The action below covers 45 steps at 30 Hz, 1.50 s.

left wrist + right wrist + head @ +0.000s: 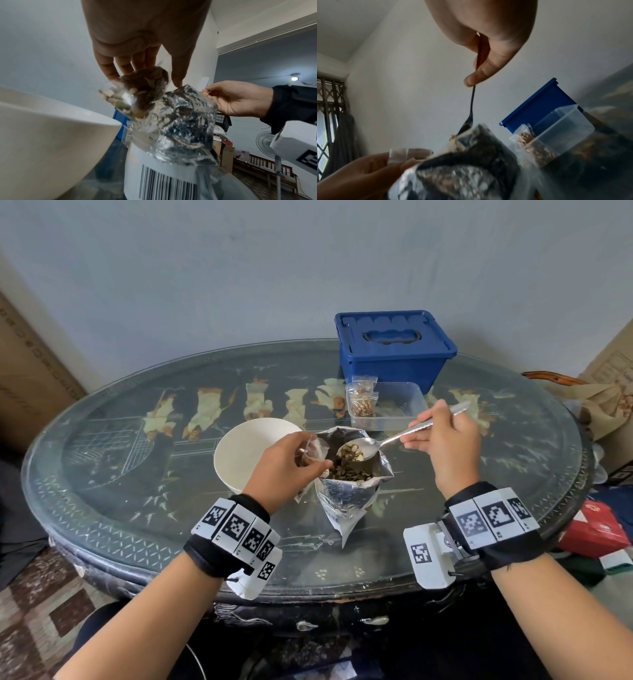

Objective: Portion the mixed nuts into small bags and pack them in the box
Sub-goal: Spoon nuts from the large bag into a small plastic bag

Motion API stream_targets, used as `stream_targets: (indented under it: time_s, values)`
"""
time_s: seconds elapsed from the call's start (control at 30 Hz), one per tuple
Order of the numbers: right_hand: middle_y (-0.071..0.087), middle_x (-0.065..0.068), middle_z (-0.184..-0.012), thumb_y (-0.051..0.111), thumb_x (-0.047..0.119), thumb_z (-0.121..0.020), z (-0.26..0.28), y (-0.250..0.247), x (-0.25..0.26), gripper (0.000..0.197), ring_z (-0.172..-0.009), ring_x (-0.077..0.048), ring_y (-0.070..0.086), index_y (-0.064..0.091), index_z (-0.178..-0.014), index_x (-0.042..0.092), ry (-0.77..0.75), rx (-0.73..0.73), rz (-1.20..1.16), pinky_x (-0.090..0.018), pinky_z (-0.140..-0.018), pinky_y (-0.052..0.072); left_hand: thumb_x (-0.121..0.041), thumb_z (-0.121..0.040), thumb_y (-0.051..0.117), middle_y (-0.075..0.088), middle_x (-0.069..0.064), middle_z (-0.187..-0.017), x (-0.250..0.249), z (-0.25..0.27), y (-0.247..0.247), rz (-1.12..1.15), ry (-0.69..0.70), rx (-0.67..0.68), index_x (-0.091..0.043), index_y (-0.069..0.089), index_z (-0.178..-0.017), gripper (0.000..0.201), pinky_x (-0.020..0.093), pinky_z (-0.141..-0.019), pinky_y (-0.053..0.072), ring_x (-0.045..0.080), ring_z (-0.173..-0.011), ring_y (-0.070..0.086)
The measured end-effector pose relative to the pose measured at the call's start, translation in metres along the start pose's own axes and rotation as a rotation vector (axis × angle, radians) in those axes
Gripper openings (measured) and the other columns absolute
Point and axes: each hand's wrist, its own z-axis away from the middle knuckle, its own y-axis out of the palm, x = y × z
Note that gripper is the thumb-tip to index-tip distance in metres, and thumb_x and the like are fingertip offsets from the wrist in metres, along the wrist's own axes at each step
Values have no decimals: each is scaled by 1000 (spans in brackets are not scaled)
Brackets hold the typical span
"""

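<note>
A foil pouch of mixed nuts (pixel 351 491) stands open at the table's middle; its crinkled side (pixel 185 121) fills the left wrist view. My left hand (pixel 291 463) pinches a small clear bag (pixel 313 451) at the pouch's left rim, with some nuts in it (pixel 145 89). My right hand (pixel 442 440) grips a metal spoon (pixel 387 440) by the handle (pixel 473 94). The spoon's bowl, heaped with nuts (pixel 352 451), hovers over the pouch mouth beside the small bag. A blue lidded box (pixel 394 347) sits at the back.
A white bowl (pixel 246 453) stands left of the pouch, close to my left hand. A clear plastic tub (pixel 397 405) holding a filled small bag (pixel 361 402) sits in front of the blue box. Cardboard and clutter lie beyond the table's right edge.
</note>
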Motion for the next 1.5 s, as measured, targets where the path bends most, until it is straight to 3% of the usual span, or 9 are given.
stream_targets:
  time_s: [0.13, 0.4, 0.67, 0.8, 0.93, 1.07, 1.17, 1.3, 1.5]
  values:
    - [62, -9, -68, 36, 23, -101, -5, -1, 17, 39, -49, -12, 64, 55, -71, 8, -64, -24, -37, -19, -47, 50, -31, -80, 71, 62, 3, -108, -10, -8, -3, -96, 42, 60, -10, 54, -123, 50, 13, -78, 39, 13, -94, 56]
    - [63, -6, -68, 35, 22, -101, 1, 9, 40, 39, -53, -13, 66, 57, -71, 10, -212, 35, 16, -20, -50, 53, -37, -79, 70, 62, 0, -110, -18, -18, -3, -137, 59, 125, -13, 54, -124, 53, 11, -72, 35, 9, -91, 53]
    - [61, 3, -64, 39, 26, -98, 16, 25, 37, 33, -53, -13, 66, 55, -71, 16, -558, 149, 179, -35, -48, 54, -34, -78, 72, 60, -1, -106, -20, -18, -1, -80, 40, 116, -12, 53, -124, 54, 16, -78, 40, 12, -92, 55]
    - [61, 7, -65, 37, 34, -96, 16, 23, 39, 35, -54, -8, 65, 57, -77, 12, -637, 159, 191, -25, -49, 53, -31, -77, 74, 60, -4, -96, -18, -15, 0, -1, 30, 86, -14, 56, -118, 48, 14, -70, 43, 12, -86, 57]
    - [60, 7, -67, 37, 21, -99, 13, 18, 44, 29, -54, -8, 65, 55, -78, 12, -646, 127, 153, -20, -49, 51, -31, -77, 74, 60, -4, -97, -15, -11, 1, 52, 15, 43, -12, 55, -120, 51, 13, -71, 43, 10, -88, 55]
    - [62, 6, -67, 37, 31, -98, 15, 20, 40, 33, -54, -7, 65, 55, -77, 13, -664, 181, 205, -26, -48, 53, -29, -76, 74, 59, -5, -96, -12, -8, 2, 70, 23, 35, -11, 56, -118, 49, 12, -72, 45, 11, -90, 57]
    - [62, 4, -66, 37, 29, -98, 16, 22, 36, 33, -54, -7, 66, 56, -76, 12, -681, 191, 213, -27, -48, 54, -28, -77, 74, 58, -6, -93, -11, -7, 2, 71, 24, 27, -11, 56, -116, 47, 11, -68, 42, 10, -84, 56]
    - [62, 1, -68, 37, 20, -101, 14, 17, 35, 31, -56, -11, 66, 54, -76, 19, -575, 169, 145, -22, -50, 53, -27, -77, 74, 61, -6, -92, -6, -4, 2, 105, 1, 19, -15, 57, -112, 41, 14, -64, 45, 3, -70, 55]
    - [62, -3, -70, 36, 22, -101, 8, 5, 23, 31, -54, -10, 65, 58, -84, 6, -471, 69, 106, -19, -49, 51, -28, -76, 74, 59, -7, -98, 5, 5, 0, 63, -23, -29, -13, 57, -116, 46, 0, -71, 40, 6, -90, 55]
